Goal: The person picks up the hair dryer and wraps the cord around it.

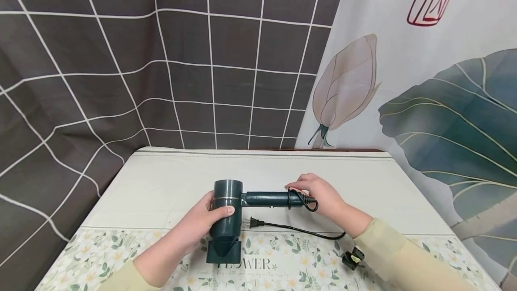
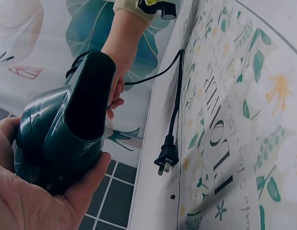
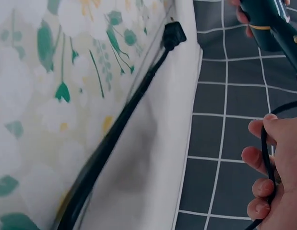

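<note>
White tabletop (image 1: 161, 174) stretches past the dryer (image 1: 226, 231) toward the far edge (image 1: 258, 151); left hand (image 1: 195, 219) grips the dryer, right hand (image 1: 325, 199) holds its cord (image 3: 265, 149).

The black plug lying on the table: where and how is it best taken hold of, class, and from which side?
Probably best pinched across the plug body, from above and the near side: the bare prongs point left, the cord trails right, and the hair dryer handle crosses the far side.
</note>
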A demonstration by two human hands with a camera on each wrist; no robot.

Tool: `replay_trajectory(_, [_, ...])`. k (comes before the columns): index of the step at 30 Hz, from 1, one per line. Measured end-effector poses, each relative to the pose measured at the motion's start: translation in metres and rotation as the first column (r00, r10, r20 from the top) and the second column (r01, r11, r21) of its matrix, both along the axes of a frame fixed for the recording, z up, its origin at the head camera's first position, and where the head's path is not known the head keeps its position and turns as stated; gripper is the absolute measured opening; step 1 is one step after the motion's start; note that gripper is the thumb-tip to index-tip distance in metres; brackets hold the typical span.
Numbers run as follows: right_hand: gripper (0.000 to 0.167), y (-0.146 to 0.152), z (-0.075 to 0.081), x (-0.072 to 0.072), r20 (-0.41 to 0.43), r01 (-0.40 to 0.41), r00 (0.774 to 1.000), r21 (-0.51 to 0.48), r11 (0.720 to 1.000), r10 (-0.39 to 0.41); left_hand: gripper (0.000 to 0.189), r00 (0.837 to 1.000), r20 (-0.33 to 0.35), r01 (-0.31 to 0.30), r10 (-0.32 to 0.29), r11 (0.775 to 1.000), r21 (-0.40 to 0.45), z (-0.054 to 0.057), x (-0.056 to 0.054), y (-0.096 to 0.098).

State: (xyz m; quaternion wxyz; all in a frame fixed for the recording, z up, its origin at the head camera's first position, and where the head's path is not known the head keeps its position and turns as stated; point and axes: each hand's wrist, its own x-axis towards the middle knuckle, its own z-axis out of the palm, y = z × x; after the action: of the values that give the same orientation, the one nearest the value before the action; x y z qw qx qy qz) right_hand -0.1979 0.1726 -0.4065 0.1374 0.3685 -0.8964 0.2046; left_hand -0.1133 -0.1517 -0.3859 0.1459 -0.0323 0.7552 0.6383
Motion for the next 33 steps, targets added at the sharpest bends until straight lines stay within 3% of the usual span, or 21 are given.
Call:
replay_trajectory(2, [0.032,-0.002,-0.002,0.002,0.002,0.020,1.000,0.015,1.000,-0.020,0.078,1.000,0.007,-0.009,0.009,1.000,0.015,0.000,0.000,0.001])
replay_trajectory(6, [0.013,-0.010,-0.005,0.009,0.034,0.104,0.994,0.002,0.995,-0.104,0.080,0.999,0.018,-0.029,0.028,0.999,0.044,-0.002,-0.003,0.003])
replay_trajectory(8, [0.013,-0.013,-0.008,0.013,0.017,0.126,0.992,-0.015,0.992,-0.126,0.079,0.999,0.018,-0.044,0.043,0.998,0.049,-0.002,-0.004,0.004])
replay_trajectory(13, [0.017,-0.020,-0.009,0.020,-0.091,0.072,0.994,0.042,0.997,-0.068,0.083,0.997,0.018,-0.074,0.073,0.995,0.062,-0.002,-0.006,0.005])
replay_trajectory(21, [0.029,-0.026,-0.006,0.031,0.036,0.036,0.999,0.124,0.992,-0.041,0.092,0.994,0.015,-0.113,0.112,0.993,0.038,-0.003,-0.007,0.006])
replay_trajectory(33, [0.025,-0.025,-0.002,0.036,0.076,-0.008,0.997,0.141,0.990,-0.003,0.094,0.990,-0.011,-0.144,0.144,0.988,-0.057,-0.006,-0.012,0.005])
